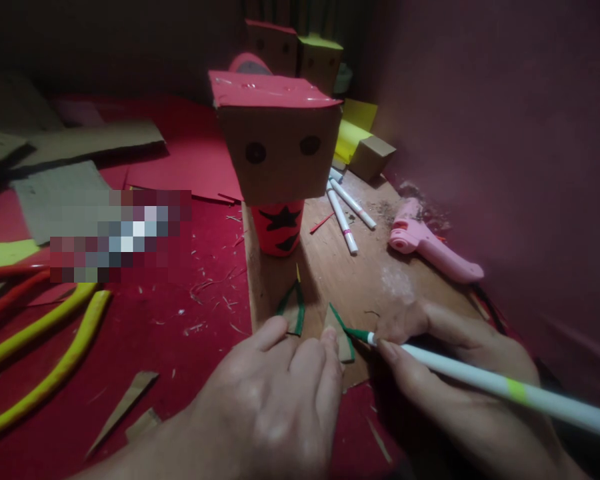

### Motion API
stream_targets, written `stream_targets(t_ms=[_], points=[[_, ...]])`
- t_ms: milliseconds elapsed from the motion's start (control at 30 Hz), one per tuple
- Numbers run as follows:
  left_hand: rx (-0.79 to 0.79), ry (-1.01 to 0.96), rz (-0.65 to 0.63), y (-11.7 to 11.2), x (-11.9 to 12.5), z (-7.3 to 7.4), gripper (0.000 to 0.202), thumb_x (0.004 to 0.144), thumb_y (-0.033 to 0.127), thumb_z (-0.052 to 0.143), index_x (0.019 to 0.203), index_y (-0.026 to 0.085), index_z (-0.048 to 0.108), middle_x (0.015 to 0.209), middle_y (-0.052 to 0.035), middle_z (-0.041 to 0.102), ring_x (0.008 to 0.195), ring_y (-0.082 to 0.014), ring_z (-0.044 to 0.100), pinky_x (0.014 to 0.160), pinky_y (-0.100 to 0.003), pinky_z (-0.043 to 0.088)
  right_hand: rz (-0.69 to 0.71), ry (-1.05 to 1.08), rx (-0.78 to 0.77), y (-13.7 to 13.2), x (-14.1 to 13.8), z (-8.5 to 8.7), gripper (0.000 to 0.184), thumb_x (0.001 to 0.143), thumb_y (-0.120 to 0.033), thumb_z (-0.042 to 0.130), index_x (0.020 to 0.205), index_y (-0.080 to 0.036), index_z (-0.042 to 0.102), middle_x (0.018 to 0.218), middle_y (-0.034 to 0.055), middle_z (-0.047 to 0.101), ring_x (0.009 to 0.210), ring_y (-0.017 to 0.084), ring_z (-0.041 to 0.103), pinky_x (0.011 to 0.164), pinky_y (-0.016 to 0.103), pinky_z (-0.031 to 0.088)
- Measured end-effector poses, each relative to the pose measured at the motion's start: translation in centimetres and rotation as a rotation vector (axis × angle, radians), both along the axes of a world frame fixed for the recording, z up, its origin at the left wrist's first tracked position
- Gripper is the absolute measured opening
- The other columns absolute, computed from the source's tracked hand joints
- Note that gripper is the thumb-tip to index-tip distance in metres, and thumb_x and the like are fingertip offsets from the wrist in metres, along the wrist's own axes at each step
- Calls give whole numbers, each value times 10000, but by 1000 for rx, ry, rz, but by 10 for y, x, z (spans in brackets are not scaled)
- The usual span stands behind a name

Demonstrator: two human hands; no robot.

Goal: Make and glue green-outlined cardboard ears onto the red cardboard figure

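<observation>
On the wooden board (350, 280), left fingers (331, 360) hold down a green-edged cardboard piece (345, 348), probably light, stiff, best steadied by its plain face, while right fingers (405, 377) pinch a white marker (460, 370).

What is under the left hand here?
Under the left hand, part of a green-edged cardboard triangle shows, with the wooden board beyond. The triangle's remainder and anything else beneath the hand cannot be seen.
</observation>
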State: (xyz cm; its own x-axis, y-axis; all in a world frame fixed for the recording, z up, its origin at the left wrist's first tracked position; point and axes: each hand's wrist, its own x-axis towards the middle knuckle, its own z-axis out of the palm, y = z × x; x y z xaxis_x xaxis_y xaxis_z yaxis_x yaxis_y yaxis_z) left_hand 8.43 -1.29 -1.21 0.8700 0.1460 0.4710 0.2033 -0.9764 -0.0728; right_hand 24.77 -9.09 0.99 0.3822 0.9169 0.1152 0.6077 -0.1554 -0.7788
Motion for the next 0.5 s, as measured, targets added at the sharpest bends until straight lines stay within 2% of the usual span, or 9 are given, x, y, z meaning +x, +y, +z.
stream_targets(t_ms=[300,500], points=[[0,3,-25,1,1,6,370,902,12,230,945,39,596,599,-49,620,498,-171,588,464,-300,457,-63,28,45,-1,-1,0,130,727,-165,605,608,-213,589,573,-8,646,488,135,592,447,227,451],[32,-40,-24,3,2,-1,390,889,-5,211,907,61,595,551,-28,597,451,-152,556,449,-288,449,-28,46,56,0,-1,-4,82,760,-213,640,679,-226,646,580,-13,651,513,141,613,461,230,463]])
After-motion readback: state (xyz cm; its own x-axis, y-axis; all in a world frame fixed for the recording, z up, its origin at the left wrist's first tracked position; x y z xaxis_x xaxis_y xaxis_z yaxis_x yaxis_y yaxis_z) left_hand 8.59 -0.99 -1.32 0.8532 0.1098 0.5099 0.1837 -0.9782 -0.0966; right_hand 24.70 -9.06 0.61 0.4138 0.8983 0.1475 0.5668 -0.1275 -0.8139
